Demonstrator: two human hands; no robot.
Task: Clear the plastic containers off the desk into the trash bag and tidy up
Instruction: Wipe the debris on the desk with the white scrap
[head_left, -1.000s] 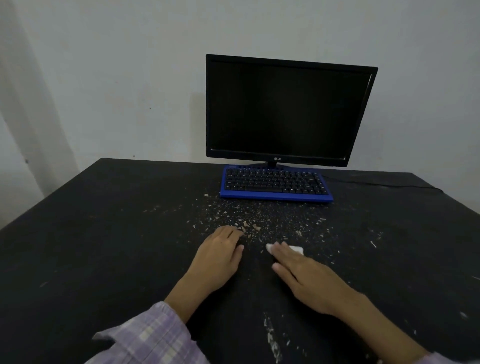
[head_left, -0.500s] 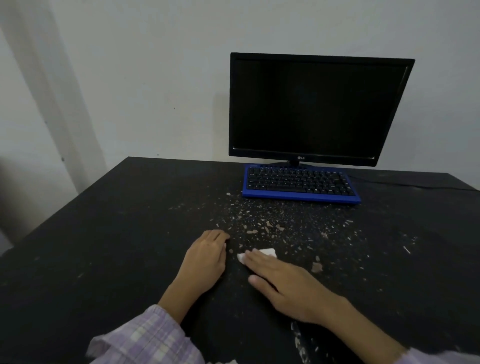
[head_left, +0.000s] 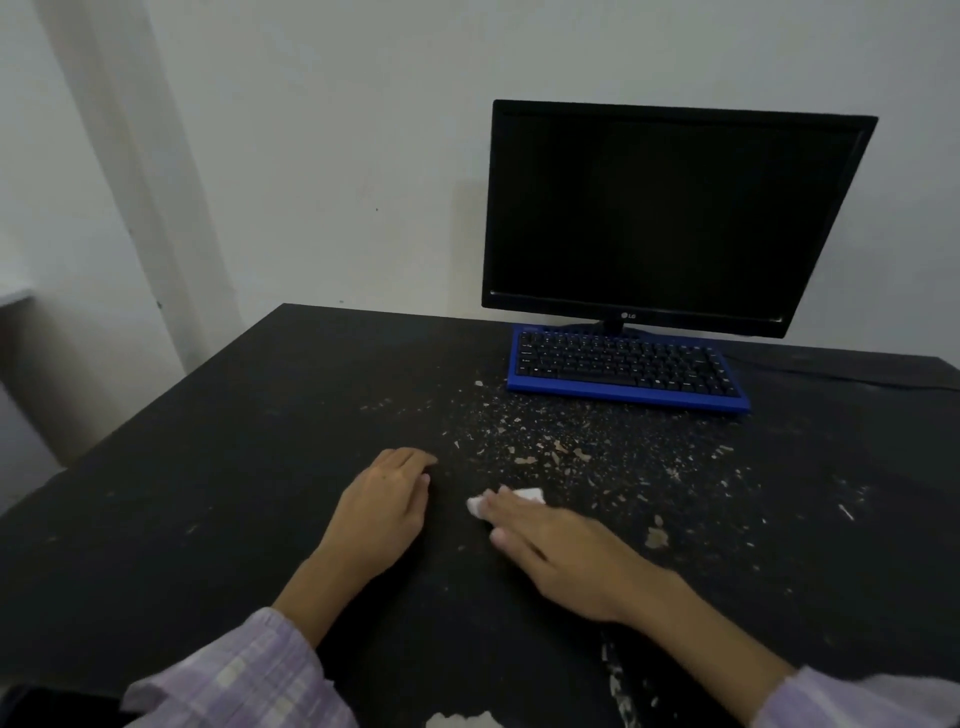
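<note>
Both hands lie flat on the desk (head_left: 208, 493), right hand (head_left: 561, 551) pressing a white tissue (head_left: 519, 499), left hand (head_left: 387, 512) empty.

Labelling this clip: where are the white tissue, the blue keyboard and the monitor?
white tissue (head_left: 531, 493): head view, bare edge beyond the fingertips.
blue keyboard (head_left: 623, 364): head view, middle keys.
monitor (head_left: 670, 218): head view, centre of the dark screen.
</note>
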